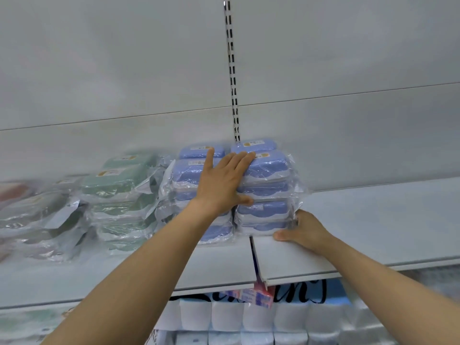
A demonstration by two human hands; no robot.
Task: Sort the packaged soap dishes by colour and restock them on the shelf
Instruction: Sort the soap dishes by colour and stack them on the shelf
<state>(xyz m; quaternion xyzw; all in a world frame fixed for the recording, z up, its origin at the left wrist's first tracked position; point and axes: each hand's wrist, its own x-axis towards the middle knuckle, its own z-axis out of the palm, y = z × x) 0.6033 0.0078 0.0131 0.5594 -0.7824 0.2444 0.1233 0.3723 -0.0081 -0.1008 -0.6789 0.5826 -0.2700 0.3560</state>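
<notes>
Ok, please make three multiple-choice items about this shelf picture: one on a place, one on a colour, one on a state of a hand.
1. Where do the green packs lie from the blue packs?
A. To their left
B. To their right
C. On top of them

2. What colour are the packs that both hands touch?
A. Red
B. Blue
C. Yellow

3. How is the left hand?
A. Closed in a fist
B. Hanging below the shelf
C. Flat, fingers straight, on the front of the blue packs

Answers:
1 A: the green stacks stand left of the blue ones.
2 B: the left hand and the right hand are both at the blue stacks.
3 C: its fingers spread straight over the packs.
</notes>
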